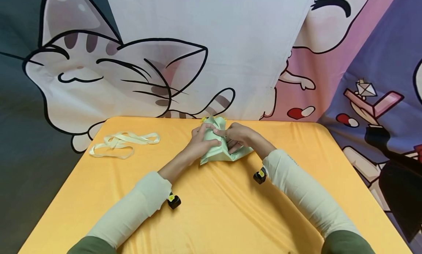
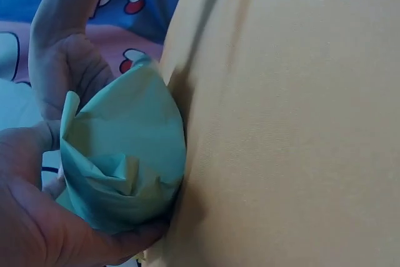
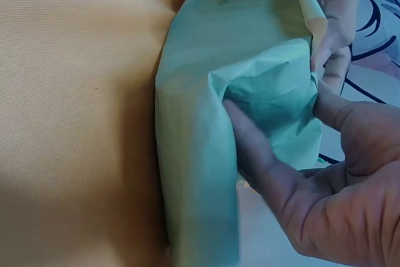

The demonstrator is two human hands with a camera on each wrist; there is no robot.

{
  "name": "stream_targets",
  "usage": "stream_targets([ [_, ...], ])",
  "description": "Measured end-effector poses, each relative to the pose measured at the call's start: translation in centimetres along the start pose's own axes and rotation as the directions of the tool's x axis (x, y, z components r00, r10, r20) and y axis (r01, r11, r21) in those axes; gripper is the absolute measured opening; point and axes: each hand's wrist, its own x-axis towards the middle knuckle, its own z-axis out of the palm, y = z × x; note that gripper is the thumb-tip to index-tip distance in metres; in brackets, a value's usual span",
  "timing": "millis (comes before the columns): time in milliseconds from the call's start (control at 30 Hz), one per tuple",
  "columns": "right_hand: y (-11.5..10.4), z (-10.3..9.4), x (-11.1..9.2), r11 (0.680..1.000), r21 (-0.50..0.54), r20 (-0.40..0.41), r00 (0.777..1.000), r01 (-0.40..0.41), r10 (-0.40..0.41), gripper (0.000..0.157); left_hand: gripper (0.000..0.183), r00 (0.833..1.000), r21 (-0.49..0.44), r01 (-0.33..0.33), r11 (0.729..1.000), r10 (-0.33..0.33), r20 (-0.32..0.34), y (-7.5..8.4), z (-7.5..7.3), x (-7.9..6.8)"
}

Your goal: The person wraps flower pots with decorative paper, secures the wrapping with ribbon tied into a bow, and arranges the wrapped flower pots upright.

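Note:
A sheet of pale green wrapping paper point(image 1: 214, 155) is bunched and folded near the table's far edge, with small yellow flowers point(image 1: 204, 119) peeking out behind its top. My left hand point(image 1: 200, 139) grips its left side; in the left wrist view, the fingers curl under the rounded bundle. My right hand point(image 1: 238, 134) pinches the paper from the right. One finger of that hand reaches into a fold point(image 3: 269, 101), while the thumb meets the paper's upper edge. Most of what the paper surrounds is hidden.
A loose cream ribbon point(image 1: 144, 139) lies looped on the left of the yellow-covered table point(image 1: 211, 210). Behind the far edge hangs a backdrop point(image 1: 211, 23) printed with cartoon cats. A small black wrist camera point(image 1: 174, 202) sits beneath the left cuff, another point(image 1: 259, 176) beneath the right.

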Motion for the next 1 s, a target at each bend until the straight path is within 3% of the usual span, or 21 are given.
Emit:
stream_targets([
  [200, 0.8, -0.7, -0.8, 0.998, -0.051, 0.003, 0.999, 0.045, -0.045, 0.070, 0.059, 0.999, 0.074, 0.002, 0.997, -0.005, 0.042, 0.7, 0.4, -0.1],
  [300, 1.2, -1.3, -1.8, 0.979, -0.197, -0.102, 0.992, 0.056, -0.077, 0.072, 0.060, 0.999, 0.081, 0.009, 0.997, -0.012, 0.042, 0.8, 0.5, -0.1],
  [400, 1.9, -1.8, -2.3, 0.904, -0.427, -0.252, 0.960, 0.002, -0.121, 0.070, 0.061, 0.999, 0.076, 0.010, 0.997, -0.013, 0.036, 0.8, 0.6, 0.0],
  [500, 2.6, -1.6, -1.9, 0.831, -0.548, -0.346, 0.930, -0.097, -0.120, 0.072, 0.060, 1.000, 0.077, 0.010, 0.997, -0.011, 0.023, 0.8, 0.7, 0.2],
  [600, 3.1, -0.5, -1.1, 0.798, -0.571, -0.391, 0.919, -0.192, -0.059, 0.082, 0.059, 1.000, 0.073, 0.009, 0.997, -0.009, 0.012, 0.9, 0.7, 0.1],
  [800, 3.5, 0.8, -0.4, 0.768, -0.545, -0.469, 0.882, -0.336, 0.053, 0.098, 0.060, 1.000, 0.074, 0.002, 0.997, -0.003, 0.013, 1.2, 1.0, -0.2],
  [900, 3.4, 0.4, -0.5, 0.750, -0.520, -0.502, 0.856, -0.410, 0.120, 0.119, 0.060, 1.000, 0.073, 0.003, 0.997, -0.004, 0.012, 1.3, 1.1, -0.2],
  [933, 3.5, 0.1, -0.4, 0.736, -0.526, -0.500, 0.855, -0.426, 0.137, 0.125, 0.060, 1.000, 0.075, 0.003, 0.997, -0.004, 0.010, 1.3, 1.1, -0.2],
  [1000, 3.6, -1.0, -0.6, 0.733, -0.540, -0.460, 0.874, -0.414, 0.156, 0.130, 0.060, 1.000, 0.080, 0.004, 0.997, -0.005, 0.009, 1.4, 1.2, -0.2],
])
